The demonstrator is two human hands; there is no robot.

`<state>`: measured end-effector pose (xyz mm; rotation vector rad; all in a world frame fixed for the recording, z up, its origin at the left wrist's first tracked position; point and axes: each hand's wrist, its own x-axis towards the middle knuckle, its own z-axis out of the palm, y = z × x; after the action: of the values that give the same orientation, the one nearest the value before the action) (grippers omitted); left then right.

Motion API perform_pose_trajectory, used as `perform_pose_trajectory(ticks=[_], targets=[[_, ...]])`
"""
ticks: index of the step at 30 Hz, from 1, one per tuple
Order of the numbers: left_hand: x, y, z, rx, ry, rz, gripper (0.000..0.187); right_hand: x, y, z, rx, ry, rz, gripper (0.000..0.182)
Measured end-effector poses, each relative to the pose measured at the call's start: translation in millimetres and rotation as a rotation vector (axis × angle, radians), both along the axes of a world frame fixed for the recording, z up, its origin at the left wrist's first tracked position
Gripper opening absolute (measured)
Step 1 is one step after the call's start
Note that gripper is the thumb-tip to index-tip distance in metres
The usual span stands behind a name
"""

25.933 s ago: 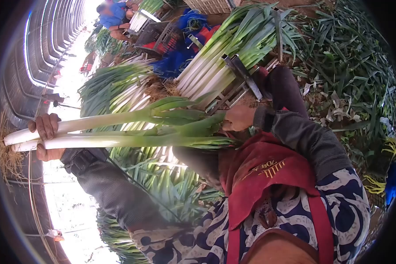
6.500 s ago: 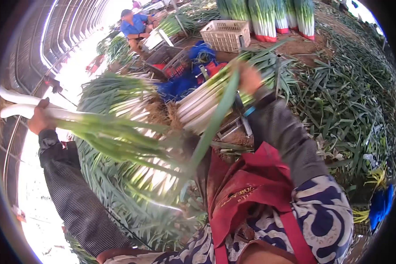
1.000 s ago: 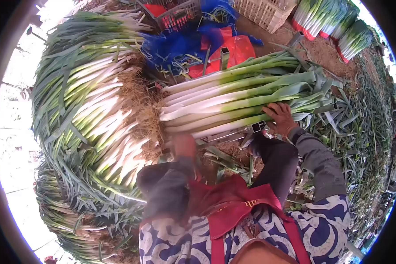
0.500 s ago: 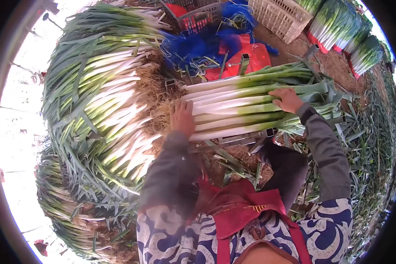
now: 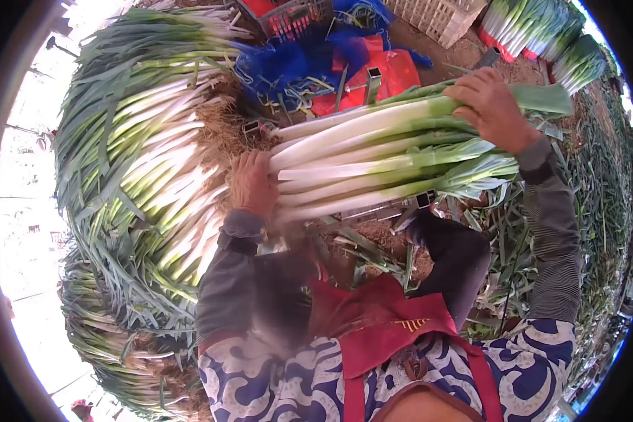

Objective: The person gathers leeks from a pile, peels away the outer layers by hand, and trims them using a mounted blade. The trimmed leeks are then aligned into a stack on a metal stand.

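As your right hand (image 5: pixel 492 109) curls over long white-and-green leeks (image 5: pixel 359 133) at two o'clock, your left hand (image 5: pixel 253 184) meets their ends at ten, seemingly squaring them; can't tell if either clamps.

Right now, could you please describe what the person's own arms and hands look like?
The left hand and right hand are ungloved. Dark grey, finely striped oversleeves cover the forearms, ending in plain dark cuffs. Above them, the patterned sleeves are navy and white.
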<state>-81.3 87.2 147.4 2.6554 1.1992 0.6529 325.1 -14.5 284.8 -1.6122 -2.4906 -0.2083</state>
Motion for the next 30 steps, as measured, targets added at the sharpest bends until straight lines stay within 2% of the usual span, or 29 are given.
perform_pose_trajectory(ticks=[3, 5, 7, 8, 10, 12, 15, 17, 20, 23, 26, 30], targets=[[-3.9, -28.7, -4.9, -0.078, 0.056, -0.045, 0.019, 5.4, -17.5, -3.8, -0.130, 0.005, 0.047, 0.027], [-6.6, -51.0, -24.0, -0.194, 0.310, -0.083, 0.021, 6.8, -38.1, -41.3, -0.290, 0.041, 0.031, 0.025], [-9.6, -69.1, -55.6, -0.274, 0.459, -0.072, 0.022, 14.3, -58.6, -112.7, -0.403, 0.008, 0.001, 0.030], [-10.8, -76.2, -75.2, -0.296, 0.481, -0.042, 0.022, 12.4, -66.9, -124.8, -0.348, 0.016, -0.036, 0.032], [-9.0, -82.0, -79.7, -0.315, 0.514, 0.002, 0.023, 2.0, -79.0, -134.4, -0.246, 0.042, -0.107, 0.037], [-7.6, -83.2, -80.1, -0.304, 0.537, 0.024, 0.024, -3.2, -84.6, -130.4, -0.272, 0.020, -0.155, 0.042], [17.3, -94.7, -76.5, -0.091, 0.417, -0.014, 0.028, -3.6, -87.3, -127.2, -0.383, -0.010, -0.229, 0.050], [35.8, -106.5, -109.0, -0.130, 0.186, 0.062, 0.032, -5.9, -81.3, -126.4, -0.421, -0.019, -0.193, 0.055], [42.9, -109.0, -84.3, -0.269, 0.118, 0.109, 0.018, -4.0, -87.6, -115.9, -0.437, -0.045, -0.128, 0.065], [37.0, -108.2, -84.8, -0.291, 0.154, 0.084, 0.019, -7.5, -90.4, -123.9, -0.377, -0.060, -0.148, 0.067], [29.7, -103.3, -91.8, -0.251, 0.053, 0.035, 0.027, -7.8, -94.5, -132.2, -0.387, -0.066, -0.181, 0.068], [36.4, -104.0, -85.1, -0.372, 0.172, 0.040, 0.024, -0.3, -95.0, -157.5, -0.342, -0.104, -0.202, 0.067]])
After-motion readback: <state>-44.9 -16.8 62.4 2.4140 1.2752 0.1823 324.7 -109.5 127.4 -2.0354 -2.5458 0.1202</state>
